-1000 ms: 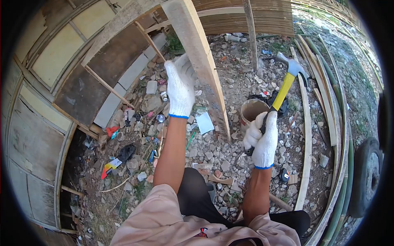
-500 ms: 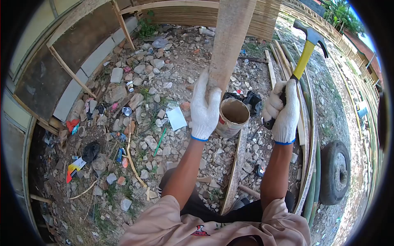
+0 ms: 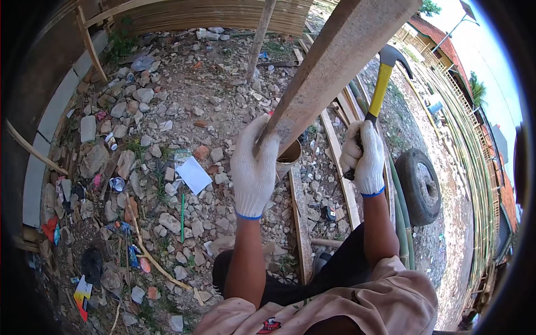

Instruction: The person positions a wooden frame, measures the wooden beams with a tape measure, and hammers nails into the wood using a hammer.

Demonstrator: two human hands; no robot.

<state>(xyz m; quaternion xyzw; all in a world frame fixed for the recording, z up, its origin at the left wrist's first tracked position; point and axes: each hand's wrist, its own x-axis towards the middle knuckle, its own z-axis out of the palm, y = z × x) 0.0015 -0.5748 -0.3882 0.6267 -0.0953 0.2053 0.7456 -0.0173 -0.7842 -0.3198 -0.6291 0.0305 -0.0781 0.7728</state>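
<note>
My left hand (image 3: 255,164), in a white knitted glove with a blue cuff, grips the lower end of a wooden beam (image 3: 326,72). The beam slants up and to the right, out of the top of the view. In my right hand (image 3: 365,157), gloved the same way, is a claw hammer (image 3: 379,92) with a yellow and black handle, its head raised. Behind the beam and my left hand stands a bucket (image 3: 289,156), partly hidden.
Rubble and litter cover the ground. Planks (image 3: 302,229) lie between and beside my legs, with a tape measure (image 3: 330,213) near them. To the right are a tyre (image 3: 417,187) and long bamboo poles (image 3: 464,184). A thin wooden post (image 3: 261,42) stands ahead.
The view has turned to the right. The beam now leans further right, and more of a post behind it shows. Both hands keep their hold.
</note>
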